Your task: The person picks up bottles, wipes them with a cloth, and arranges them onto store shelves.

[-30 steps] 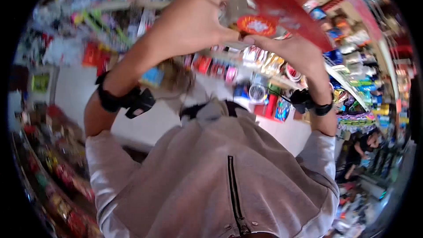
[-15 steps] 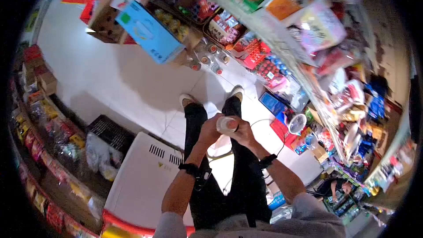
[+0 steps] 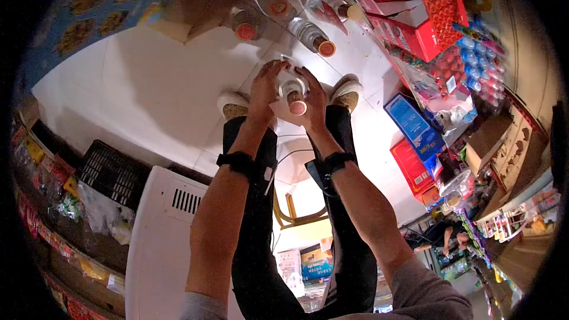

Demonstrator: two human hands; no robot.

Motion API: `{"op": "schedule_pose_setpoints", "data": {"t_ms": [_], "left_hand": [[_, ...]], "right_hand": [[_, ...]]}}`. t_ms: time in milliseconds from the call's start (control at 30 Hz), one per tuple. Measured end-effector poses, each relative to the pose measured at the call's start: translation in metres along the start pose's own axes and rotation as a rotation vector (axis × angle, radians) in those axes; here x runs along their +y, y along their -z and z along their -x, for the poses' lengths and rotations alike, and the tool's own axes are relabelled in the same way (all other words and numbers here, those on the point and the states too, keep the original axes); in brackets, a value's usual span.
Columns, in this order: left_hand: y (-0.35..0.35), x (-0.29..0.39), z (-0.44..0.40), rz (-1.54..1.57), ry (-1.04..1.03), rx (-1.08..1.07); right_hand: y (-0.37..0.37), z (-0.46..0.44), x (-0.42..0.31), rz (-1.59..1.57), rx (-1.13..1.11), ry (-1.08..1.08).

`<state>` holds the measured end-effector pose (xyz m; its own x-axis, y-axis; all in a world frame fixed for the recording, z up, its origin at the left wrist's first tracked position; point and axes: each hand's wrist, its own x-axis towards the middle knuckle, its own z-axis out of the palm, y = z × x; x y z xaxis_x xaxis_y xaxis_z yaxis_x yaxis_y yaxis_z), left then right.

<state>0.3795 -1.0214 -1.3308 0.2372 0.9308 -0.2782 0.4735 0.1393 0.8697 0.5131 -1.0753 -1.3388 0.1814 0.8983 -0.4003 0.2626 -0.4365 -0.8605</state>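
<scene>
Between my feet, both hands clasp a clear bottle (image 3: 284, 87) with a reddish cap, seen from above. My left hand (image 3: 264, 92) wraps its left side, and my right hand (image 3: 315, 98) grips the right side. The bottle's lower part is hidden, so I cannot tell whether it touches the floor. Just beyond my fingers is another clear bottle (image 3: 307, 32) with an orange-red cap. A red-capped bottle (image 3: 245, 27) stands to its left, near more bottles at the top of the view.
White tiled floor (image 3: 160, 83) spreads to the left. A white appliance (image 3: 157, 225) and a black crate (image 3: 112, 169) sit at lower left. On the right are a blue box (image 3: 413, 127), a red box (image 3: 413, 169) and packaged goods. Another person (image 3: 444, 237) shows at far right.
My hands have reached forward with the bottle, away from my body and closer to the other bottles. The view has tilted and come nearer the floor. Both hands still hold the bottle.
</scene>
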Motion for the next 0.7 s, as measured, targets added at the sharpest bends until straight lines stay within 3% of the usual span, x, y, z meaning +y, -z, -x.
{"op": "schedule_pose_setpoints", "data": {"t_ms": [233,333,500,700], "left_hand": [[-0.022,-0.049,-0.031,-0.026,-0.071,0.021],[-0.018,-0.046,-0.037,0.0,-0.085,0.017],[-0.022,-0.062,-0.045,0.071,-0.054,-0.016],[-0.013,-0.047,-0.057,0.027,-0.025,-0.078]], "right_hand": [[-0.011,-0.037,0.01,-0.082,0.029,-0.087],[-0.021,-0.044,0.026,0.078,0.083,0.052],[-0.03,-0.052,0.023,0.098,0.135,-0.126],[-0.033,-0.052,0.034,0.018,0.136,-0.131]]}}
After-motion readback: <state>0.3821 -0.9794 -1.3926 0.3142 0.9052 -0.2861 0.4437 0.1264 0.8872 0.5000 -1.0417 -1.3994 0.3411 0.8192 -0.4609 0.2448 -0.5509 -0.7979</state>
